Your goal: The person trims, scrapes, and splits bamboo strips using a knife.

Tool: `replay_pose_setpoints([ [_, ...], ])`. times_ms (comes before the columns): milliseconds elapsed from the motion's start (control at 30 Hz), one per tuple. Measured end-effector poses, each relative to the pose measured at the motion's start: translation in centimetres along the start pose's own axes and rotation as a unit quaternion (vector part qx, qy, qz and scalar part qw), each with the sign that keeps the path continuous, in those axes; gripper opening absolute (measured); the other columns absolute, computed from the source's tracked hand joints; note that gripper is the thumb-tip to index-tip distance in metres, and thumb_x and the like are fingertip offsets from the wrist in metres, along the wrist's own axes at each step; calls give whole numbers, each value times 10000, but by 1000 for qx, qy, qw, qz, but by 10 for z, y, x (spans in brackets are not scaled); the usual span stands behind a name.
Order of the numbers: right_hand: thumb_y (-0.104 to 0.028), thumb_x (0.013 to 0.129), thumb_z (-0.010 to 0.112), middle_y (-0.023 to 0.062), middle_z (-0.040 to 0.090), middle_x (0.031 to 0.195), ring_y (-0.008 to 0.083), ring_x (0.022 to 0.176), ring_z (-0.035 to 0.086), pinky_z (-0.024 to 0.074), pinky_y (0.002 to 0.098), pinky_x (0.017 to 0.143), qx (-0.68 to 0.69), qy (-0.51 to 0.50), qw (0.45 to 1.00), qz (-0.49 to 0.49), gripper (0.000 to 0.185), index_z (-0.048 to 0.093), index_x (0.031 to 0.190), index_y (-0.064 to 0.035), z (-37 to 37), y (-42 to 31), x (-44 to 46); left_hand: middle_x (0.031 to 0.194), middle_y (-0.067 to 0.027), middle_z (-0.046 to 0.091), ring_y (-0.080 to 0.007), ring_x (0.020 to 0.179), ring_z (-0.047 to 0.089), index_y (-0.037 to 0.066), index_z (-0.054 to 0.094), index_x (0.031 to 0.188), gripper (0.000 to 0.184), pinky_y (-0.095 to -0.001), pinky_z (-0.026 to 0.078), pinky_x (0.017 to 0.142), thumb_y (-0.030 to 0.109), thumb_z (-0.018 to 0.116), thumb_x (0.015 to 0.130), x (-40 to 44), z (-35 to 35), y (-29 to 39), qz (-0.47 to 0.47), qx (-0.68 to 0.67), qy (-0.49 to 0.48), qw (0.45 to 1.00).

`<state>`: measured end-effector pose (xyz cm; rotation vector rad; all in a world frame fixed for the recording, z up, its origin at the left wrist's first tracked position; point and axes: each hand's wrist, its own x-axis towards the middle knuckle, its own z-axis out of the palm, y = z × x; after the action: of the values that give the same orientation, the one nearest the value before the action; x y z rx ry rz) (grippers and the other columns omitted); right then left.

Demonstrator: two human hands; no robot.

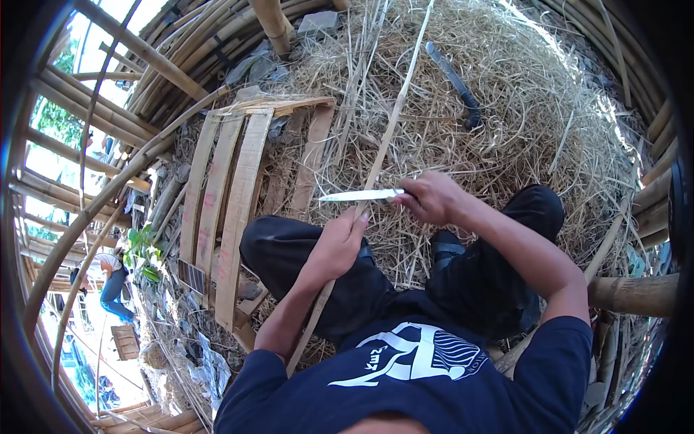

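A long, thin bamboo strip (390,130) runs from the top of the view down past my left side. My left hand (341,242) is closed around it just below the knife. In my right hand (432,199) is a knife (359,195), its pale blade pointing left and lying across the strip just above my left hand. My right fingers wrap the handle and hide most of it. Whether the edge bites into the strip I cannot tell.
Dry shavings (499,152) cover the ground ahead, with a dark curved-ended tool (455,83) lying on them. A slatted wooden pallet (242,210) rests left of my knee. Bamboo poles (130,116) surround the spot. Another person (112,282) bends over at far left.
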<state>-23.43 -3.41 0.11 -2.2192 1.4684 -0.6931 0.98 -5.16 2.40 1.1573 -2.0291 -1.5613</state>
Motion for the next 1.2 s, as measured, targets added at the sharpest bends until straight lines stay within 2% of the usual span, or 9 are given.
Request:
replay_pose_setpoints([
  [67,-442,941,473,158,521,541,394,536,549,416,475,504,-48,-6,999,13,398,564,801,-80,-5,16,8,661,-131,527,-227,589,507,-21,509,878,268,-394,405,593,208,436,997,2,-2,2,-35,68,21,997],
  [267,-505,945,443,130,554,554,328,511,572,426,444,477,-135,16,991,3,464,591,800,-90,-4,38,35,610,26,419,-64,519,394,50,488,843,280,-250,324,471,264,432,1014,1,-8,6,-121,-90,39,988],
  [400,-543,974,353,66,580,599,217,507,562,434,399,482,-143,10,959,244,542,604,818,-89,-32,101,36,607,77,320,-8,433,265,113,440,876,225,-182,221,375,283,429,1023,-36,-6,9,-208,-161,23,965],
  [533,-532,983,343,70,580,599,208,496,536,434,377,489,-195,64,969,140,548,608,830,-78,-21,91,29,591,78,300,-9,397,243,114,436,896,240,-182,198,354,317,420,1024,-47,-9,16,-194,-218,19,956],
  [667,-487,994,371,136,606,630,278,547,553,432,413,548,122,1,941,315,570,615,773,-22,-14,50,35,600,62,354,-21,483,317,55,473,881,251,-199,294,439,257,427,1023,-23,-11,12,-169,-162,47,971],
  [800,-464,993,407,122,483,549,229,489,440,368,416,520,234,40,923,303,569,521,709,16,4,24,10,614,-20,464,-71,506,419,14,509,882,254,-263,355,473,218,432,1012,-16,-9,2,-146,-66,42,986],
  [933,-435,978,429,191,532,565,382,567,553,422,504,561,35,-51,989,135,469,495,786,-12,-1,-20,-1,596,60,376,-19,480,321,54,487,879,243,-208,288,439,235,417,1025,-7,-4,-10,-76,-5,54,996],
  [967,-428,972,438,199,546,578,417,596,566,431,526,566,3,-96,989,112,435,482,821,-23,-1,-25,-1,606,-32,448,-106,506,407,10,515,894,239,-282,344,490,205,435,1007,-6,-4,-4,-65,38,57,996],
  [1200,-261,942,479,179,654,759,312,720,671,528,463,646,-167,-224,959,46,256,593,988,-36,-35,34,22,595,-99,500,-138,513,465,-18,539,910,234,-327,385,512,189,464,990,-24,2,8,-106,29,28,994],
])
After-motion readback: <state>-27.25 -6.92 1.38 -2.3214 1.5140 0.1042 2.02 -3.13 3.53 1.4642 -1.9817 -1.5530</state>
